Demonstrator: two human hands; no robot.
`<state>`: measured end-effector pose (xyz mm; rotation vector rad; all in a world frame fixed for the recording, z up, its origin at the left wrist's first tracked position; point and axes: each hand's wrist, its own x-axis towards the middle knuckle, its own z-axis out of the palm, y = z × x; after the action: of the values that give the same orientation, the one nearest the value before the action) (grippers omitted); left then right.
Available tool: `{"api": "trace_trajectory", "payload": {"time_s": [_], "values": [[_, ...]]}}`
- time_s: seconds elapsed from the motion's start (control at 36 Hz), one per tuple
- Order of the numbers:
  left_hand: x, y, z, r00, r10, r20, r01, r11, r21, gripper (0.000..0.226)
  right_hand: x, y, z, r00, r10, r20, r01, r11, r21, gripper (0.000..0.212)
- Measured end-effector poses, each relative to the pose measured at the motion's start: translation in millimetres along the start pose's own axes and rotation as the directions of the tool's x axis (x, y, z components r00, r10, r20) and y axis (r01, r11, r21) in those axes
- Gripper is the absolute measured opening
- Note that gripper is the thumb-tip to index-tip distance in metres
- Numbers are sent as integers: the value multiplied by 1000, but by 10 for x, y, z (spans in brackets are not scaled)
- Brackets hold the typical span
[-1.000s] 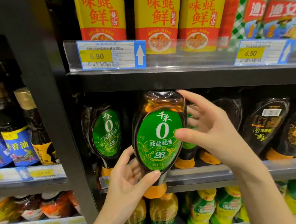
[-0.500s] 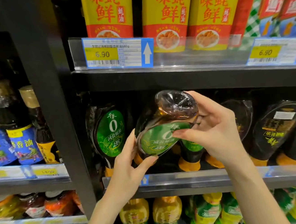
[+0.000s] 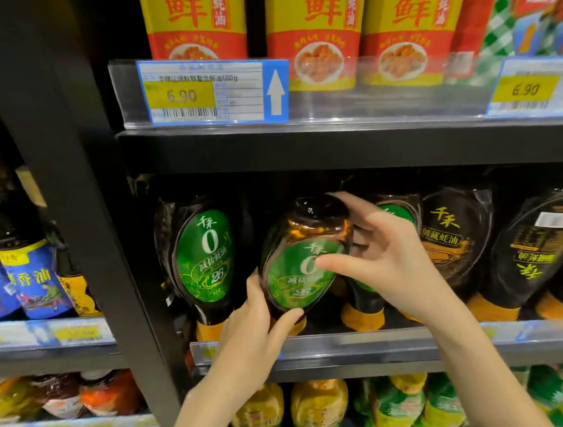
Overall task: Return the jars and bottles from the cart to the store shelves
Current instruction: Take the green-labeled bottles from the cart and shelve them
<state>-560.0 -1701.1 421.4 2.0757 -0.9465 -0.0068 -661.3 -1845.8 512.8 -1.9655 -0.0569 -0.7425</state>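
Standing straighter than before (green label forward), the bottle (image 3: 299, 266) stays clasped — left hand (image 3: 251, 340), right hand (image 3: 391, 258).

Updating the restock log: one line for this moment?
phase: placing | item: green-label sauce bottle, tilted, at middle shelf | left hand: grips lower part | right hand: holds upper part
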Motion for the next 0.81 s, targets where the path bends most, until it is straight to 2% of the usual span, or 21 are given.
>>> {"api": "trace_trajectory", "payload": {"time_s": [0.22,0.31,0.36,0.39,0.44,0.53,0.64,0.69,0.81], "values": [[67,-34,4,998,-48,46,50,998,-49,70,65,-24,107,997,75,15,-66,946,-316,79],[94,-71,15,996,-58,61,63,995,-79,73,63,5,198,998,58,-16,-59,887,-458,75],[119,-103,24,996,-59,67,67,991,-114,76,40,53,279,997,14,-79,-53,850,-525,57],[135,-118,25,995,-68,75,77,988,-137,77,32,66,321,994,6,-109,-64,840,-538,44],[169,-146,19,992,-98,81,112,975,-193,75,26,91,406,992,27,-125,-92,829,-552,36],[210,-150,10,990,-125,67,139,950,-279,70,16,154,510,991,53,-122,-115,799,-590,40],[199,-127,0,989,-121,83,141,941,-309,67,-29,244,606,986,32,-165,-120,818,-562,35],[187,-115,-4,989,-114,89,137,939,-316,62,-61,299,635,984,-4,-180,-97,830,-550,40],[172,-107,-3,990,-121,67,135,946,-294,60,-190,370,619,964,-83,-254,-33,908,-419,47]]}}
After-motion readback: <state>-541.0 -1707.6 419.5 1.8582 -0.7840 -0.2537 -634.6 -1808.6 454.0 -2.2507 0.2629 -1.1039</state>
